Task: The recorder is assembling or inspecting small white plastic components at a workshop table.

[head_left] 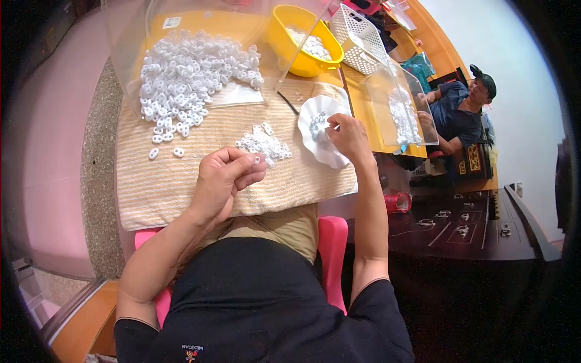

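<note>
The left hand (225, 174) pinched a white piece (257, 160) between thumb and fingers, a pile of white parts (264, 143) lying just beyond that grip. The right hand (350, 138), fingers bunched, was at a wavy white dish (331, 155) of grey bits (318, 126); whether it gripped any could not be told.

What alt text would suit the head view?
A person's left hand pinches a small white piece while the right hand hovers over a wavy-edged white dish of grey bits; more white pieces lie on a striped towel.
</note>
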A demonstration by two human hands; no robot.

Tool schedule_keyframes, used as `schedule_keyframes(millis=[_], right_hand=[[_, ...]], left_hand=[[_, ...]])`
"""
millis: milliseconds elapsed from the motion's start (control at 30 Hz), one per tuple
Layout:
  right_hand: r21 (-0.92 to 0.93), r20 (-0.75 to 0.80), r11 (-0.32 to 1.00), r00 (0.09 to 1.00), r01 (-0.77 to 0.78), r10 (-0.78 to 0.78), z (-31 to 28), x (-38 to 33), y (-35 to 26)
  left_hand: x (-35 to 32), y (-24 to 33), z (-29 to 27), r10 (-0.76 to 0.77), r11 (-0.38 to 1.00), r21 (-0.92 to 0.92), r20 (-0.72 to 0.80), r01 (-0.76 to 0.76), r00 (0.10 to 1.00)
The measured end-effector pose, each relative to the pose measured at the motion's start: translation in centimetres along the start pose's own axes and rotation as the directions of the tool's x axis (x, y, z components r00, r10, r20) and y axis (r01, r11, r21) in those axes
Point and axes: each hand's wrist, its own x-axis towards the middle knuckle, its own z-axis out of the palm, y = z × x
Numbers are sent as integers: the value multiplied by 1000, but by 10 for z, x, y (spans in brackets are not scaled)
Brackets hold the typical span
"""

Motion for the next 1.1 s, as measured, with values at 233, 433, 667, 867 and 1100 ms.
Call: schedule_keyframes(millis=[233, 433, 667, 867, 1100], right_hand=[[-115, 135, 993, 991, 5, 10, 6, 15, 6], [-82, 205, 995, 977, -47, 63, 2, 15, 1], [34, 110, 995, 990, -98, 94, 2, -9, -13], [641, 94, 764, 995, -81, 27, 11, -38, -37], [931, 167, 346, 977, -113, -131, 29, -60, -84]], left_hand=[[1, -2, 0, 3, 999, 40, 0, -3, 1000], [1, -6, -2, -7, 999, 50, 14, 7, 1000], [1, -7, 0, -26, 998, 60, -17, 27, 1000], [1, -7, 3, -56, 997, 56, -18, 57, 998], [0, -9, 1, -85, 996, 42, 12, 84, 996]])
